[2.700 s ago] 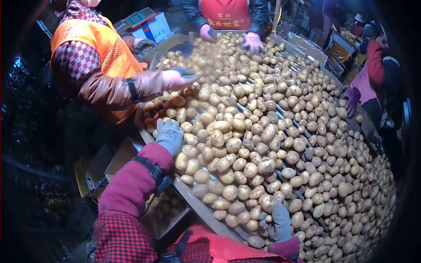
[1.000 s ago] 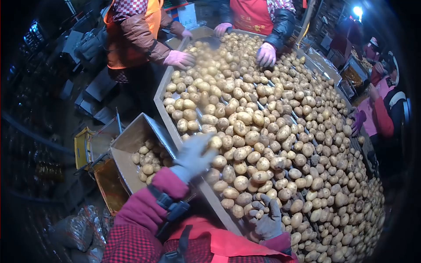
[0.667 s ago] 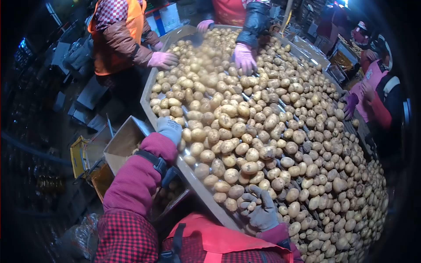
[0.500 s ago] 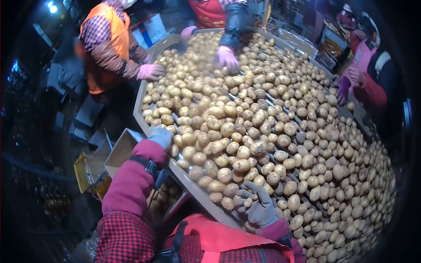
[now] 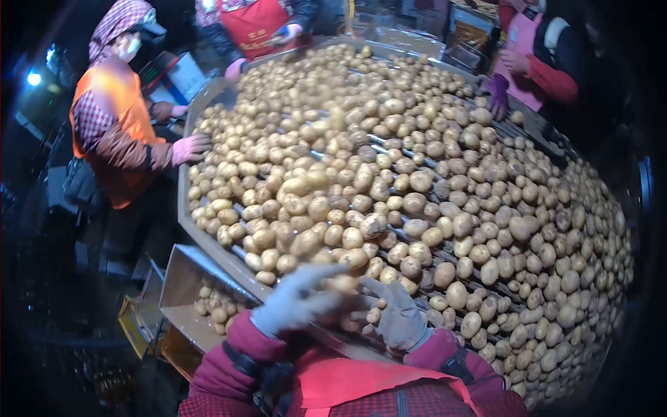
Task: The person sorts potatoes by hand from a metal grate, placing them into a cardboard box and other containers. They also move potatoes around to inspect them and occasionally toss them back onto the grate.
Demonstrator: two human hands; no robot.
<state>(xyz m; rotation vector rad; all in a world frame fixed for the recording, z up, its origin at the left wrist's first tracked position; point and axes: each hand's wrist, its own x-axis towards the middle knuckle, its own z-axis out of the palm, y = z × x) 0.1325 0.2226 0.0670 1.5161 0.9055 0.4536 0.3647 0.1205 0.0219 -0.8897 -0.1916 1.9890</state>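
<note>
Potatoes [image 5: 455, 295] cover a large rimmed sorting table [image 5: 222, 258] right in front of me. My left hand [image 5: 295, 300], in a grey glove and a little blurred, is at the near rim with its fingers closed round a potato [image 5: 343, 284]. Close beside it, my right hand [image 5: 399, 320], also gloved in grey, curls around a small potato [image 5: 374, 315]. Between the two hands, other potatoes are partly hidden by the gloves and blur.
Left of the near rim stands a cardboard box [image 5: 182, 306] with several potatoes inside. A person in an orange vest [image 5: 121, 104] rests a pink glove [image 5: 191, 149] on the left rim. Across the table is a person in a red apron [image 5: 257, 28]; another in pink [image 5: 517, 52] stands right.
My left hand has come from the left rim to beside my right hand and now holds a potato. The view has shifted. The far person's gloved hand has lifted off the potatoes.
</note>
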